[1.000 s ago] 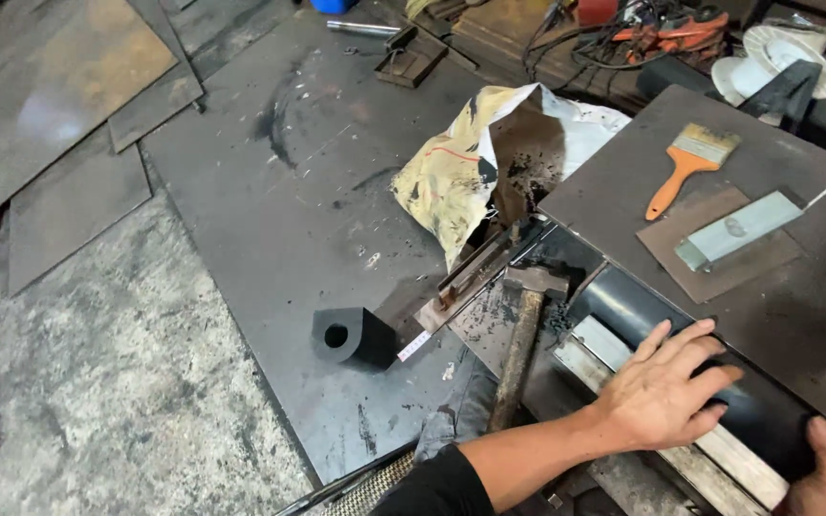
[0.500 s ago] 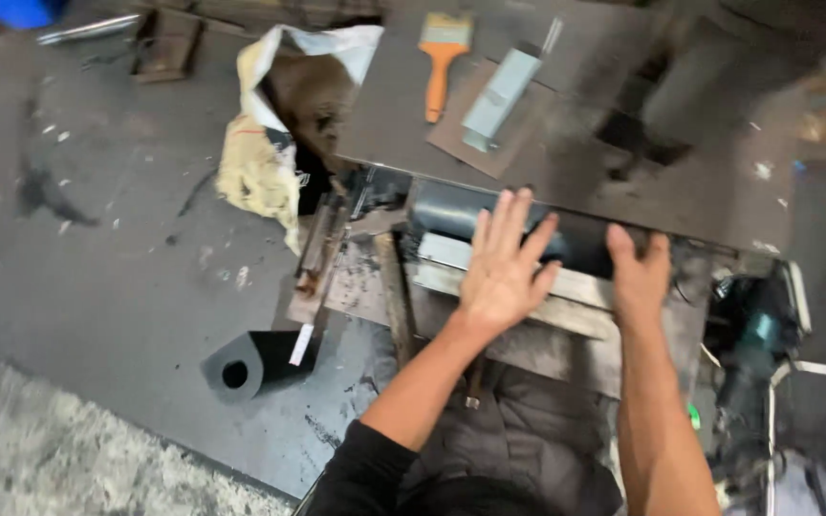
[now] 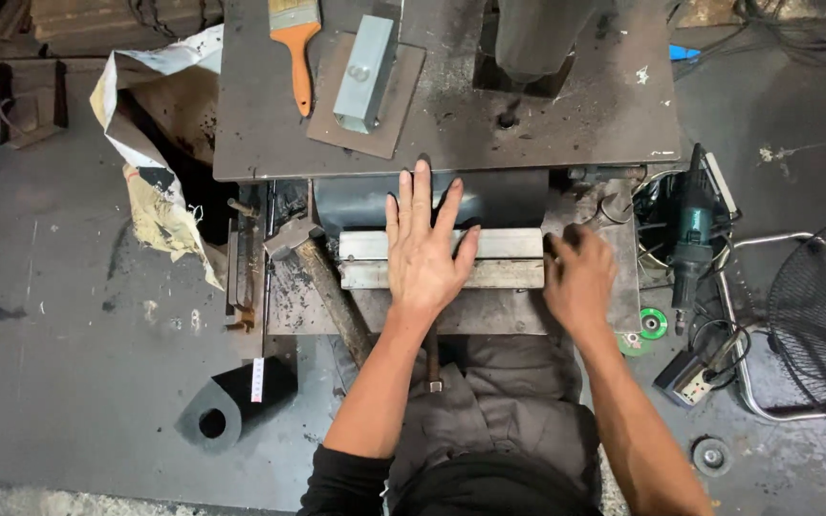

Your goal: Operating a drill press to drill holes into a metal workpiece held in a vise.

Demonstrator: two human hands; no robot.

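Left hand [image 3: 424,250] flat, fingers spread, on metal bars [image 3: 499,258], right hand [image 3: 580,277] curled at their end, grip unclear; steel plate [image 3: 585,115] at twelve o'clock, hammer [image 3: 322,272] at nine, above dark workshop floor [image 3: 59,382].

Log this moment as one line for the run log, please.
left hand: flat on metal bars | right hand: gripping bars' right end | hammer: left of bars | paintbrush: on steel plate

Even, soft overhead light, fairly bright; shadows faint; mild sheen on steel plate [image 3: 566,115]; sharp focus, no blur; slight wide-angle stretch at edges.
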